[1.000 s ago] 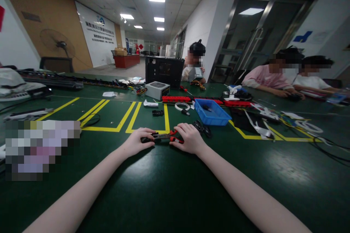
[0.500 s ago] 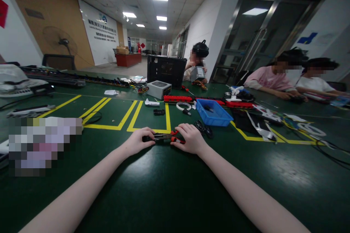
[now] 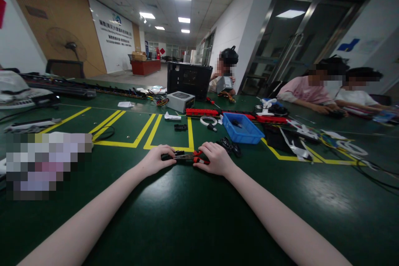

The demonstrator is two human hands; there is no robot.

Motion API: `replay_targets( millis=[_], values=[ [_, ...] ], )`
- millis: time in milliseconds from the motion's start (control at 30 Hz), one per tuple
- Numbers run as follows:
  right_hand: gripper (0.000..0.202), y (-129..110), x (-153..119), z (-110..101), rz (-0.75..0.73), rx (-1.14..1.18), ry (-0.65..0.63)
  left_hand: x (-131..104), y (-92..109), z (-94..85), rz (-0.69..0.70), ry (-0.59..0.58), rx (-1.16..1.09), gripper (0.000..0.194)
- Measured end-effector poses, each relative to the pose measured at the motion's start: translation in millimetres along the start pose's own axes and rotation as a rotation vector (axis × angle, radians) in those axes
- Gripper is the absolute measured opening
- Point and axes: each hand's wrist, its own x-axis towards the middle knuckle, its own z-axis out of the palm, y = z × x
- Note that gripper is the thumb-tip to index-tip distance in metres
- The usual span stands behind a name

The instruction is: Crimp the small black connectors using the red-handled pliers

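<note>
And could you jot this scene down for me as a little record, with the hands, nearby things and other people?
Left hand: holds a dark piece, shape mostly hidden
Right hand: holds red-handled pliers, tips toward the left hand
Pliers' grip: too small to tell
Surface: green table, yellow lines
Nearby: blue tray, black cables
Farther: grey metal box, black case
Others: three people

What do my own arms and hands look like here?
Your bare, ungloved left hand and bare, ungloved right hand show no rings. Both slender, tapering forearms are uncovered: no sleeve, watch, bracelet or visible marking. Fingernail details are too small to tell.
</note>
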Motion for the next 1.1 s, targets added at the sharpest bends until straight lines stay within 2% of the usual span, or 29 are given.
replay_targets(
  millis=[600, 1100],
  values=[
    [0.043, 0.8, 0.2, 0.9, -0.008, 0.086, -0.002, -0.5, 1.8, -3.3, 0.077, -0.072, 0.07, 0.015],
    [0.04, 3.0, -0.4, -0.7, 0.049, 0.174, -0.029, 0.0, 0.0, -2.6, 0.059, -0.058, 0.051, 0.013]
  ],
)
